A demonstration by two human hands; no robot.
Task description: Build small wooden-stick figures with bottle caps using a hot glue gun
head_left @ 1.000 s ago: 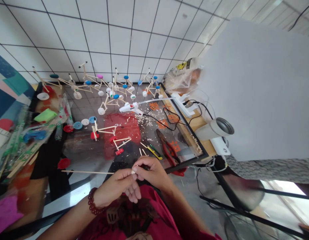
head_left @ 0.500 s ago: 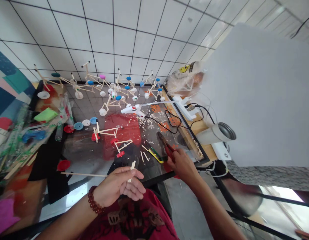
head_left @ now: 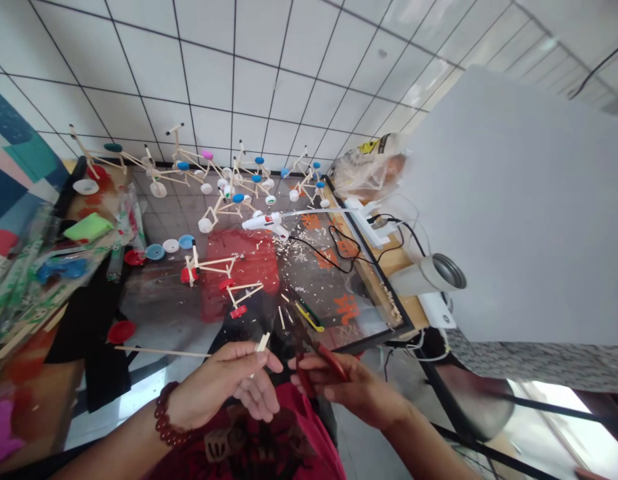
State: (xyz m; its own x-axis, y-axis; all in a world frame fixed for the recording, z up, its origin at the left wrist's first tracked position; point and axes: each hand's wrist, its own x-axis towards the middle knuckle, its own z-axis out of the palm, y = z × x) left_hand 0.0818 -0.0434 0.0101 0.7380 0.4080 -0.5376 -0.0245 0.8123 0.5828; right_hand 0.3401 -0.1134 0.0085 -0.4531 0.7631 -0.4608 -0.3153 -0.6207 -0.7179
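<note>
Gripping a pair of pliers (head_left: 333, 362), the right hand (head_left: 361, 390) stands at the near edge of the counter (head_left: 163, 310), its fingers curled about the handles. These are red, smooth and bowed, and spread apart from each other; the head is dark, slightly blurred, and points away from the body, so that whether its jaws are parted cannot be told. The left hand (head_left: 231, 380), just beside the right, pinches short sticks (head_left: 262, 343) between thumb and forefinger, the remaining fingers loosely bent. The sticks are pale, straight, plain and squared at the visible end, and project upward beyond the thumb. A long stick (head_left: 161, 351), equally pale and slender, extends leftward from behind the left wrist; whether the hand holds it cannot be told.

Beyond the pliers' head lie a yellow-and-black knife (head_left: 309, 316) and several loose pale pieces (head_left: 282, 317). Farther left, a small stick frame (head_left: 243, 291) carries red caps at its joints and rests partly over a red patch (head_left: 259, 260) of the counter. Behind it, a white glue gun (head_left: 263, 223) lies near scattered pale crumbs (head_left: 301, 252), its black cord (head_left: 333, 267) looping toward the right.
</note>
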